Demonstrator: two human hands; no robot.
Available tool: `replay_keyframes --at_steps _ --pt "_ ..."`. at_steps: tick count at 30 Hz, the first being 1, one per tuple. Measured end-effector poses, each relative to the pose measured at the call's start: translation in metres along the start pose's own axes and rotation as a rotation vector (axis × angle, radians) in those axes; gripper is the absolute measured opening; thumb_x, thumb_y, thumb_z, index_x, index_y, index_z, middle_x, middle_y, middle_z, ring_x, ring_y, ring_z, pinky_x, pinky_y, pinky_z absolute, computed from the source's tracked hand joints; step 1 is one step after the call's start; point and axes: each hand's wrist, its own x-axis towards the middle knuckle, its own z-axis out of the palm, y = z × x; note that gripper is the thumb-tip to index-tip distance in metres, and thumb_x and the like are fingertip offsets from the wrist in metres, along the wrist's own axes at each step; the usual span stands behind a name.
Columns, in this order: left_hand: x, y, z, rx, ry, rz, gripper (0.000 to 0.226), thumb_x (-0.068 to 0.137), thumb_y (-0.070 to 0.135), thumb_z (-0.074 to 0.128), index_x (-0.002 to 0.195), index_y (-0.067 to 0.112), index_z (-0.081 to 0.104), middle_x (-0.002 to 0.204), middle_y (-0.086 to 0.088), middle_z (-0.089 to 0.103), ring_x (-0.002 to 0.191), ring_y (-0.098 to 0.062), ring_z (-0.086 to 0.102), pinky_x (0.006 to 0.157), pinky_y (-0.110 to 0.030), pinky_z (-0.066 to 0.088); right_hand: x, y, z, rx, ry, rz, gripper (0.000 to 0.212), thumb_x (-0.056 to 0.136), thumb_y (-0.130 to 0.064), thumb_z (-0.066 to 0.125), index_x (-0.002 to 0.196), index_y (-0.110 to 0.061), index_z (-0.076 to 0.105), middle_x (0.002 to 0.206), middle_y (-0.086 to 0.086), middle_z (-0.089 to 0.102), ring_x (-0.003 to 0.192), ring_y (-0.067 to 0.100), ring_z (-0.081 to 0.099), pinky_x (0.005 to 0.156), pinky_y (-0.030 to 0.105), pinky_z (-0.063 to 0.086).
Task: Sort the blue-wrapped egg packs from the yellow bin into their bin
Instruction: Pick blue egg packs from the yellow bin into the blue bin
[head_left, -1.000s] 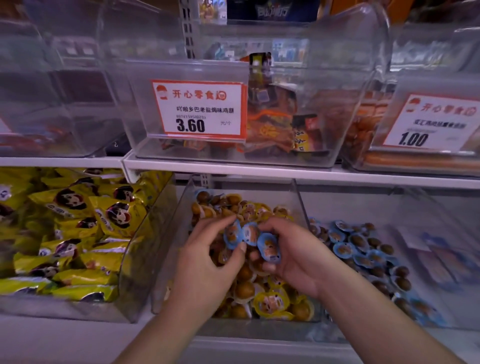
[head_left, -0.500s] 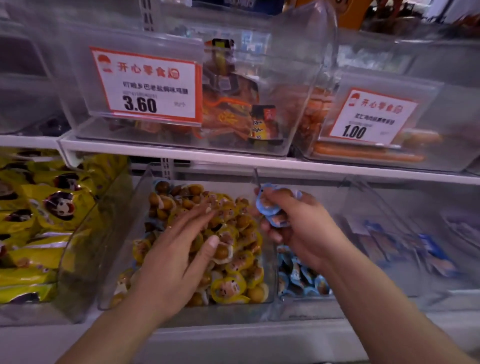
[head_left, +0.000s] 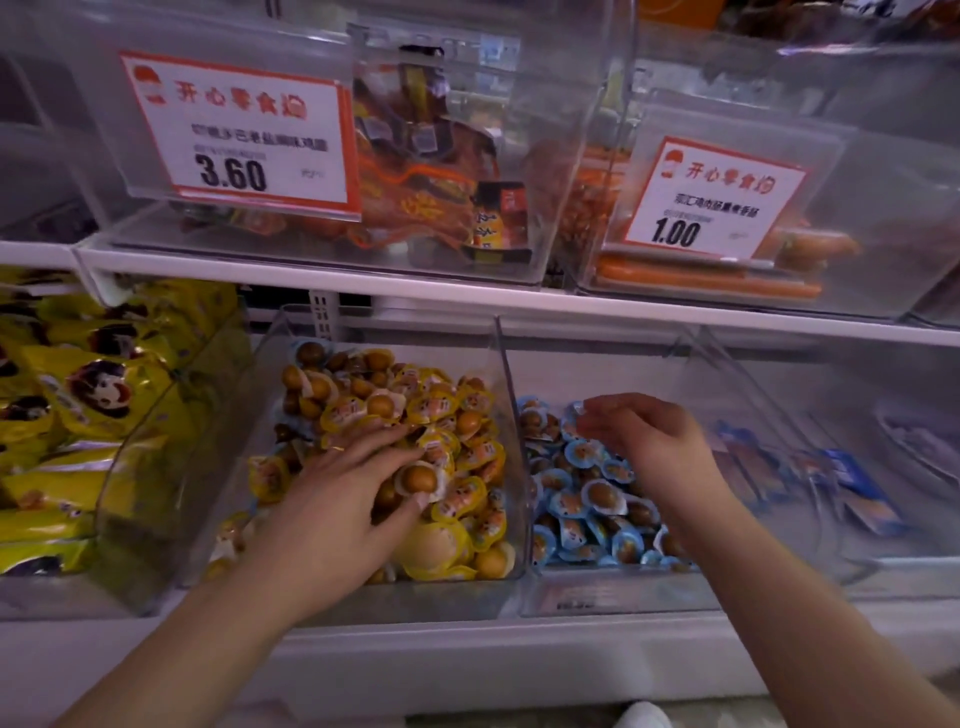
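Two clear bins side by side on the lower shelf (head_left: 467, 670). Yellow bin (head_left: 498, 374), heaped with yellow-wrapped egg packs (head_left: 447, 457). Just to its right, touching wall to wall, the blue bin (head_left: 613, 587), holding the blue-wrapped egg packs (head_left: 587, 499) in a loose pile.

Left hand (head_left: 337, 499) palm down on the yellow pile, grip spread, straight fingers (head_left: 384, 441) pressing among the packs, a bare brown egg pack right at the fingertips; nothing pinched. Right hand (head_left: 649, 431) above the back of the blue pile, grip loosely curled, fingertips (head_left: 597, 415) close to one blue pack; blurred, so cannot tell whether pinching it or merely beside it.

Further left, a bin of yellow snack bags (head_left: 83, 395). Further right, a bin with flat blue sachets (head_left: 857, 488). On the upper shelf, a bin of orange-brown packets (head_left: 431, 171) behind a price card (head_left: 239, 135) reading 3.60, and beside it a second price card (head_left: 711, 197) reading 1.00, in front of orange sausages (head_left: 706, 280).
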Motion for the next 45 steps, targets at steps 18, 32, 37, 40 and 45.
replay_keyframes --at_steps 18,32,37,40,45 --pt "-0.020 -0.024 -0.031 0.034 0.260 -0.009 0.044 0.097 0.038 0.049 0.139 0.028 0.054 0.145 0.011 0.045 0.128 -0.013 0.048 0.107 -0.036 0.041 -0.031 -0.038 0.092 -0.982 -0.536 -0.842 0.051 0.084 -0.046 0.071 0.132 -0.033 0.061 0.130 -0.009 0.058 0.122 0.018 0.053 0.098 0.036 0.049" --pt "0.041 0.048 0.032 0.331 -0.159 0.166 0.075 0.072 0.067 0.046 0.136 0.029 0.042 0.140 0.001 0.047 0.137 -0.023 0.038 0.119 -0.055 0.015 -0.015 0.001 0.059 0.071 0.109 -0.228 0.027 0.088 -0.026 0.047 0.093 -0.031 0.073 0.090 -0.018 0.074 0.085 -0.006 0.066 0.070 0.006 0.047" --pt "0.049 0.018 0.015 0.514 -0.108 0.144 0.052 0.074 0.049 0.060 0.123 0.033 0.053 0.118 0.004 0.056 0.119 -0.025 0.054 0.116 -0.055 0.020 -0.011 0.004 0.060 0.006 0.020 -0.201 0.023 0.097 -0.014 0.053 0.097 -0.027 0.072 0.088 -0.012 0.071 0.078 -0.004 0.063 0.064 0.011 0.044" --pt "0.054 -0.002 -0.001 0.569 -0.109 0.093 0.046 0.077 0.047 0.066 0.121 0.035 0.060 0.122 0.006 0.058 0.119 -0.025 0.056 0.115 -0.058 0.020 -0.010 0.003 0.059 -0.023 -0.055 -0.179 0.021 0.098 -0.016 0.053 0.102 -0.022 0.072 0.081 -0.012 0.066 0.062 -0.003 0.054 0.058 0.013 0.037" --pt "0.057 -0.002 -0.010 0.482 -0.207 0.074 0.050 0.085 0.068 0.045 0.122 0.038 0.059 0.137 0.013 0.046 0.133 -0.016 0.044 0.119 -0.056 0.008 -0.019 0.001 0.054 -0.070 -0.123 -0.199 0.022 0.100 -0.021 0.051 0.112 -0.021 0.070 0.095 -0.008 0.069 0.077 0.002 0.057 0.067 0.019 0.042"
